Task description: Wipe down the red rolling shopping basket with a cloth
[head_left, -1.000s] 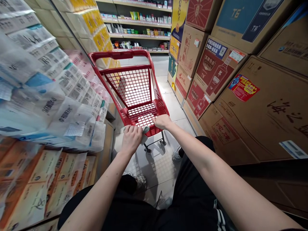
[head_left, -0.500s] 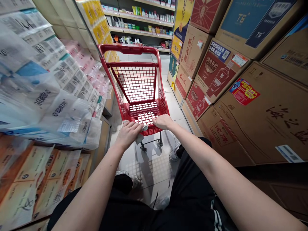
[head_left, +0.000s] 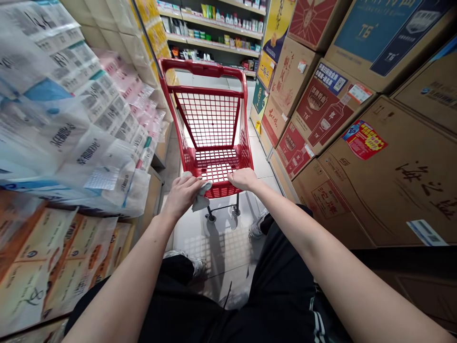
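Observation:
A red plastic shopping cart (head_left: 214, 119) stands between my feet and the far shelves, its handle bar at the far end. My left hand (head_left: 183, 194) is closed over a pale cloth (head_left: 200, 200) at the left corner of the cart's near rim. Part of the cloth hangs below my fingers, and the rest is hidden under them. On the right of the same rim, my right hand (head_left: 243, 179) is closed around the edge, with the fingertips curled inward.
Packs of tissue paper (head_left: 96, 105) are piled on the left, with orange-and-cream packs (head_left: 67, 257) lower down. Stacked cardboard boxes (head_left: 385, 162) line the right side. Shelves of bottles and tubes (head_left: 221, 33) cross the far end of the tiled aisle.
My left hand has slid left along the near rim with the cloth, and more of the cloth now hangs down. The cart sits slightly further right in view. My right hand keeps its grip.

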The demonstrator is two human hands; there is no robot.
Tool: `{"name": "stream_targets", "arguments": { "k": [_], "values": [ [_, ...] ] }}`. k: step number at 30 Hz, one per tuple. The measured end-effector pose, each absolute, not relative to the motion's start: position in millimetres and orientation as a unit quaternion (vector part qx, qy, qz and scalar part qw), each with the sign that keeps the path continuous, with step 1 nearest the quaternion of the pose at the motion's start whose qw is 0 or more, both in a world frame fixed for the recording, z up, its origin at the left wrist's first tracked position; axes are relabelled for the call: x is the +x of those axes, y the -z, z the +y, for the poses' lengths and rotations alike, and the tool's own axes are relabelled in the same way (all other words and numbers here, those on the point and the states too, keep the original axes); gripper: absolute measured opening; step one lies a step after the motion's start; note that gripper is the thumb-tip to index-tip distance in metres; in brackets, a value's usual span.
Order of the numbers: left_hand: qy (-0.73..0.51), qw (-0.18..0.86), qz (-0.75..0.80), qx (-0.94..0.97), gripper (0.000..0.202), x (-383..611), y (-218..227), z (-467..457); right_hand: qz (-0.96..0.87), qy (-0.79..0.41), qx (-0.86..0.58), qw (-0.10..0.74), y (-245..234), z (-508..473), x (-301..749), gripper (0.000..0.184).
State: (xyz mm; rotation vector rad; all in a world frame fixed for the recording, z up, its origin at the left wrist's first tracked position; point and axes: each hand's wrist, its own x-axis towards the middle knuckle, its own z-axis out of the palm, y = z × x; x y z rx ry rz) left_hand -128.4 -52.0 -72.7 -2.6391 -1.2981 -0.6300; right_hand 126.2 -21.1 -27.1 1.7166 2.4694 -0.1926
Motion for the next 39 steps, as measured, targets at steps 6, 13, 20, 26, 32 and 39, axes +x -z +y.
{"name": "stream_targets", "arguments": {
  "k": [6, 13, 20, 26, 32, 39],
  "values": [
    [0.222, 0.050, -0.504, -0.833, 0.026, -107, 59, -48, 0.818, 0.061, 0.570, 0.054, 29, -23, 126, 0.060],
    [0.344, -0.070, -0.501, -0.791, 0.038, -104, 61, -49, 0.810, 0.061, 0.581, 0.049, 25, -26, 125, 0.057],
    [0.253, 0.007, -0.457, -0.852, 0.035, -107, 70, -79, 0.808, 0.069, 0.584, 0.050, 22, -31, 128, 0.059],
    [0.215, -0.013, -0.405, -0.889, 0.033, -116, 60, -59, 0.808, 0.065, 0.584, 0.040, 24, -32, 133, 0.058],
    [0.211, -0.018, -0.446, -0.869, 0.039, -106, 51, -43, 0.805, 0.068, 0.588, 0.032, 25, -31, 137, 0.059],
    [0.310, -0.094, -0.513, -0.795, 0.038, -88, 50, -42, 0.805, 0.064, 0.590, 0.013, 23, -27, 143, 0.064]
  ]
}}
